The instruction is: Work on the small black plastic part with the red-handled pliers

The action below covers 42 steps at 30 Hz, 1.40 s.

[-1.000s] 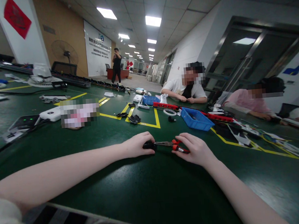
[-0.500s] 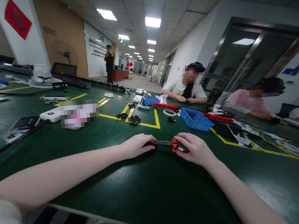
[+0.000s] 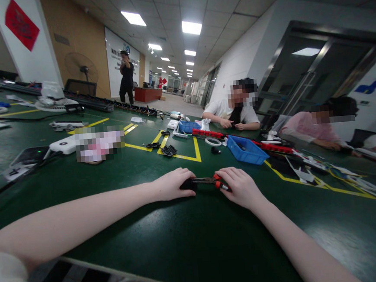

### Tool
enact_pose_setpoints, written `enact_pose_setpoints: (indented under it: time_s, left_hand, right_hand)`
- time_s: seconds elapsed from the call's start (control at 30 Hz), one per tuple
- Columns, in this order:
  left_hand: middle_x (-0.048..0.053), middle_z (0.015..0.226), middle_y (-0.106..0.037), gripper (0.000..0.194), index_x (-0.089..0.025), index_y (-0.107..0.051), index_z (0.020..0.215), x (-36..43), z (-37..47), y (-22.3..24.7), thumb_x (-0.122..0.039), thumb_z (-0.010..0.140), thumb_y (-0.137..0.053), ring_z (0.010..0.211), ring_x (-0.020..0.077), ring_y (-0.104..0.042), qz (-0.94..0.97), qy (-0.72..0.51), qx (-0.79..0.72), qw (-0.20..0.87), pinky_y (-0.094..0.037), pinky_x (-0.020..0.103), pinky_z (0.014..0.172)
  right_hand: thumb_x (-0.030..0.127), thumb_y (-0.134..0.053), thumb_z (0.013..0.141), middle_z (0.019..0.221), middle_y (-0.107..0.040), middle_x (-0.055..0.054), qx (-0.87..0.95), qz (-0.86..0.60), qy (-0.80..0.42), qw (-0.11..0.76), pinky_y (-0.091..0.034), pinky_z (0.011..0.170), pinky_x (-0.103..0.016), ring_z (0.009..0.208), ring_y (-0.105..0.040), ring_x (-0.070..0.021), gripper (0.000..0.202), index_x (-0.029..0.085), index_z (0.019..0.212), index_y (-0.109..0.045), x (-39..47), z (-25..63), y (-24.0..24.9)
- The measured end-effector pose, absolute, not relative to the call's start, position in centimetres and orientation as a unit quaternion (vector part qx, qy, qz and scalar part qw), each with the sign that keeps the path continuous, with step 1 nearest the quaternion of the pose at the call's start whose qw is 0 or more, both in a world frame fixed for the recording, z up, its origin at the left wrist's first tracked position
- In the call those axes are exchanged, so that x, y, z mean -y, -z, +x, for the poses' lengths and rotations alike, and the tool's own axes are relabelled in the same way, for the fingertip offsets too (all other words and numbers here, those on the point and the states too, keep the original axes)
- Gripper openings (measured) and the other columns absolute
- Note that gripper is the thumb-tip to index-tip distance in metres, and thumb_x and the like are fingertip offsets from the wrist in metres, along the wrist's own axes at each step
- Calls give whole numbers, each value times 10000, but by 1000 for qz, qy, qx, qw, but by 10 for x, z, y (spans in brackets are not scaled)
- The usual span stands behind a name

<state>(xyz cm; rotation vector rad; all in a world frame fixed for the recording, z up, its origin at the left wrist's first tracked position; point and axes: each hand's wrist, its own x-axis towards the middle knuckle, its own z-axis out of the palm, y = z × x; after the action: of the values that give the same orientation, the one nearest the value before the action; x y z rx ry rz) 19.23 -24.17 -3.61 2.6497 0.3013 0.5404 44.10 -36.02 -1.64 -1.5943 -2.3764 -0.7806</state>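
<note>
Pliers (image 3: pixel 210 181) with red handles lie low over the green worktop (image 3: pixel 189 241), between the person's two hands. The right hand (image 3: pixel 240 188) has its grip closed around the red handles, fingers curled over them so only a short red stretch shows at the thumb side. The metal nose of the pliers points leftward from that grip and meets a small black part (image 3: pixel 188 184). The left hand (image 3: pixel 172 184) has its grip closed over that black part, pinning it against the worktop; most of the part is hidden under the fingers, so its shape cannot be told. Both hands rest on the worktop, just beside each other, joined by the tool.

Beyond the right grip and well apart from it stands a blue bin (image 3: pixel 246 150), with a white tape roll (image 3: pixel 213 141) just left of it. Beyond the left grip, a cluster of black parts (image 3: pixel 168 150) lies on a yellow floor-tape line (image 3: pixel 182 157). Other people sit at the far side of the worktop.
</note>
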Motion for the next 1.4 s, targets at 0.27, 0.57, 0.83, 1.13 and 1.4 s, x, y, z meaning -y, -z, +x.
enact_pose_setpoints:
  time_s: [0.27, 0.57, 0.83, 1.13, 1.4]
  left_hand:
    - [84, 1121, -574, 361, -188, -500, 1210, 243, 192, 37, -280, 869, -579, 1043, 227, -564, 950, -205, -104, 210, -465, 351, 912]
    - [78, 1150, -619, 428, -225, -432, 1274, 247, 190, 33, -410, 900, -527, 986, 243, -628, 956, -177, -143, 188, -487, 321, 800]
    - [35, 940, -675, 438, -246, -450, 1214, 248, 190, 30, -505, 875, -551, 814, 226, -663, 958, -162, -166, 170, -466, 273, 660]
    - [25, 1064, -658, 286, -244, -518, 1120, 247, 188, 32, -402, 887, -570, 944, 208, -639, 960, -180, -125, 175, -471, 270, 738]
    - [21, 1075, -634, 268, -234, -493, 1090, 247, 188, 33, -344, 871, -600, 946, 204, -629, 954, -195, -131, 186, -483, 289, 752]
  right_hand:
    - [76, -516, 711, 1089, -649, -95, 780, -558, 260, 113, -455, 901, -410, 1032, -586, -253, 385, 196, 1074, -554, 356, 447, 24]
    - [162, -536, 724, 937, -649, -79, 758, -573, 280, 139, -415, 934, -449, 902, -598, -253, 285, 196, 1006, -528, 355, 440, 26]
    - [177, -541, 729, 950, -618, -102, 764, -574, 269, 123, -424, 707, -348, 836, -567, -238, 286, 167, 1014, -542, 357, 439, 25]
    - [160, -538, 731, 1009, -623, -105, 778, -551, 267, 138, -433, 742, -355, 878, -567, -240, 289, 178, 1018, -563, 356, 443, 26]
    - [162, -545, 731, 968, -634, -100, 774, -555, 266, 145, -430, 740, -359, 867, -567, -241, 264, 178, 993, -573, 357, 445, 24]
